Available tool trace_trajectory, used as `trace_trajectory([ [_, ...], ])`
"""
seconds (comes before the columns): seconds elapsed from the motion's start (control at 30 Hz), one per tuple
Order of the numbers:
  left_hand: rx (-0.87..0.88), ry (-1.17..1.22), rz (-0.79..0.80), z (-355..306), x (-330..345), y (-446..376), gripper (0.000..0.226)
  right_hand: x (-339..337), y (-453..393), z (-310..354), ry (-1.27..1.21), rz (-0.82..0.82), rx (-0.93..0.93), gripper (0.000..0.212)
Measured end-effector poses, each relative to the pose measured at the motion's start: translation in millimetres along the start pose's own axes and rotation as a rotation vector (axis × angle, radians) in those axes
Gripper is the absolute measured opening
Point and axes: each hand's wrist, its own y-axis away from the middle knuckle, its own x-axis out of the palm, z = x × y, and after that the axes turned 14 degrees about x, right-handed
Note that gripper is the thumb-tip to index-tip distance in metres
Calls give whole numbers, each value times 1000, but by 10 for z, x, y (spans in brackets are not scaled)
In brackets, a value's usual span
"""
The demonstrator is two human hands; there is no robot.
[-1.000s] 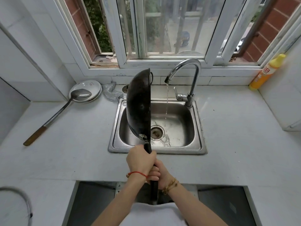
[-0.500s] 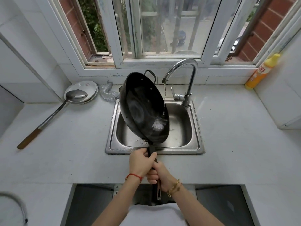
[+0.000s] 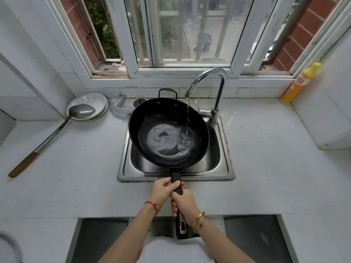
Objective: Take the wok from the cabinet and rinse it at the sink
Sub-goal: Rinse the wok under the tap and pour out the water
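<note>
A black wok (image 3: pixel 152 118) sits level over the steel sink (image 3: pixel 226 168), its mouth facing up and a pool of water swirling in its bottom. A thin stream from the chrome tap (image 3: pixel 214 80) falls into the wok's right side. Both hands grip the wok's long black handle in front of the sink. My left hand (image 3: pixel 162 190), with a red string at the wrist, holds it nearer the pan. My right hand (image 3: pixel 183 203), with gold bangles, holds it just behind.
A long metal ladle (image 3: pixel 57 130) with a wooden grip rests on stacked white plates (image 3: pixel 95 100) at the back left. A steel scourer (image 3: pixel 118 109) lies beside them. A yellow dish-soap bottle (image 3: pixel 301 82) stands at the back right. Window frames run behind the tap.
The wok has turned from standing on edge to lying flat, mouth up, under the stream. Water now collects inside it. Both hands kept their hold on the handle.
</note>
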Motion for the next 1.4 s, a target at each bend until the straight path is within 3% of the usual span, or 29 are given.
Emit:
trace_trajectory([
  [0.27,-56,63,53,135,-65,-81,23,67,-145,-71,45,-118,26,14],
  [0.6,-112,76,87,252,-137,-149,21,60,-283,-160,155,-130,9,21],
  [0.83,-182,-3,60,327,-171,-201,19,-20,-342,-174,318,-46,-22,27],
  [1.0,-201,-78,44,371,-200,-203,21,-87,-413,-166,498,11,-43,10],
  [1.13,-226,-61,45,406,-222,-206,22,-109,-415,-77,750,-51,-55,24],
  [1.3,-230,-64,81,372,-237,-190,14,-408,-375,326,951,176,178,40],
  [1.37,-241,-61,89,356,-232,-187,15,-620,-446,640,938,75,143,37],
  [1.4,-250,-53,91,347,-227,-184,17,-730,-492,835,939,-61,44,36],
])
